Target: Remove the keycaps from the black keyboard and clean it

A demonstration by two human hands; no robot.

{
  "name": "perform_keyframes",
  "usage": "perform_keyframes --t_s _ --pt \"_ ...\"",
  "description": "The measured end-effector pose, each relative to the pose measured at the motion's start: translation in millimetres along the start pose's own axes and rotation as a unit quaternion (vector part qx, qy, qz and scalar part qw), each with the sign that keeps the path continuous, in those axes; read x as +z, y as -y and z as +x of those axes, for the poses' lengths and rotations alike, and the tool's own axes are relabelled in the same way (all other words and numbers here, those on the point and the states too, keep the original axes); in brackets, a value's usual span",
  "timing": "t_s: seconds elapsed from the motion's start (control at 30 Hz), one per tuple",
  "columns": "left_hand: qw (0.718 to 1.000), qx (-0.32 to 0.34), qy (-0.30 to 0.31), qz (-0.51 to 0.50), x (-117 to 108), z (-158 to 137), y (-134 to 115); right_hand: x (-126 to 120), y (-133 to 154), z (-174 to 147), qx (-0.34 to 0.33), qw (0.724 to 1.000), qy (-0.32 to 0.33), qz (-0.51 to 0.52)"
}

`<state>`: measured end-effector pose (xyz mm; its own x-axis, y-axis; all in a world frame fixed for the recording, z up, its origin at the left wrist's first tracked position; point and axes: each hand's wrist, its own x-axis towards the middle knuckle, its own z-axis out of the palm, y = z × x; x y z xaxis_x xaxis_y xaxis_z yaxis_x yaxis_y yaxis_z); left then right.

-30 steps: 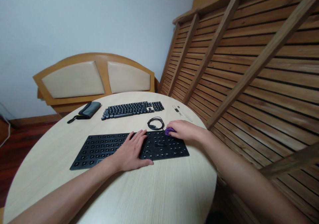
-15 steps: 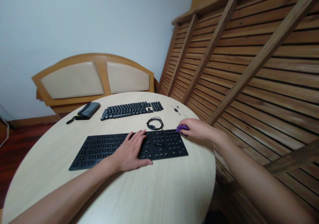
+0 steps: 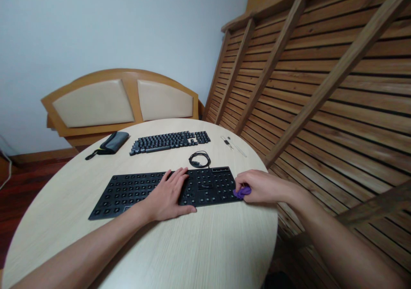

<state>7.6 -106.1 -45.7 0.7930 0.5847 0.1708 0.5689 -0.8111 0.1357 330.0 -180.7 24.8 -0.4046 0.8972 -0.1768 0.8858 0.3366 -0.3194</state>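
A black keyboard base [image 3: 128,190] with its keycaps off lies across the round table, its rows of switches bare. My left hand [image 3: 170,195] rests flat over its middle, fingers spread and thumb past the near edge. At the right end, my right hand [image 3: 257,187] is closed around a bunched purple cloth [image 3: 242,192], which touches the base's right edge near the front corner. Behind the base sits its coiled black cable [image 3: 199,159]. Farther back, the loose dark keycaps [image 3: 167,141] stand in keyboard order, with a gap toward the right.
A grey and black zip pouch [image 3: 114,142] lies at the table's back left. Small thin tools [image 3: 227,142] lie at the back right. A slatted wooden frame [image 3: 308,92] leans close along the right of the table [image 3: 205,246]; a padded headboard [image 3: 133,96] stands behind.
My right hand has slid the purple cloth toward me along the keyboard base's right edge, from the back corner to near the front corner. My left hand has stayed in place.
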Motion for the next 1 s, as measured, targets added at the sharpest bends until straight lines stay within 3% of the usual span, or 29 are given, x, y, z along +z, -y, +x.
perform_keyframes --t_s 0.07,0.23,0.3,0.53,1.0 --pt "1.000 -0.001 0.002 0.000 -0.1 -0.2 0.0 -2.9 -0.5 -2.2 0.015 1.000 -0.004 -0.006" --pt "1.000 0.002 -0.006 -0.007 1.9 -0.3 0.9 0.6 -8.7 3.3 0.048 0.988 -0.136 -0.052" --pt "1.000 0.003 -0.009 -0.009 2.3 -0.2 0.9 8.4 -12.7 6.7 0.053 0.985 -0.155 -0.056" --pt "1.000 0.000 -0.003 -0.008 -0.2 0.1 -0.8 28.4 -17.4 1.6 0.041 0.987 -0.154 -0.021" --pt "1.000 0.001 -0.013 -0.016 3.3 -0.2 1.8 20.7 9.0 -32.1 0.044 0.996 -0.068 -0.022"
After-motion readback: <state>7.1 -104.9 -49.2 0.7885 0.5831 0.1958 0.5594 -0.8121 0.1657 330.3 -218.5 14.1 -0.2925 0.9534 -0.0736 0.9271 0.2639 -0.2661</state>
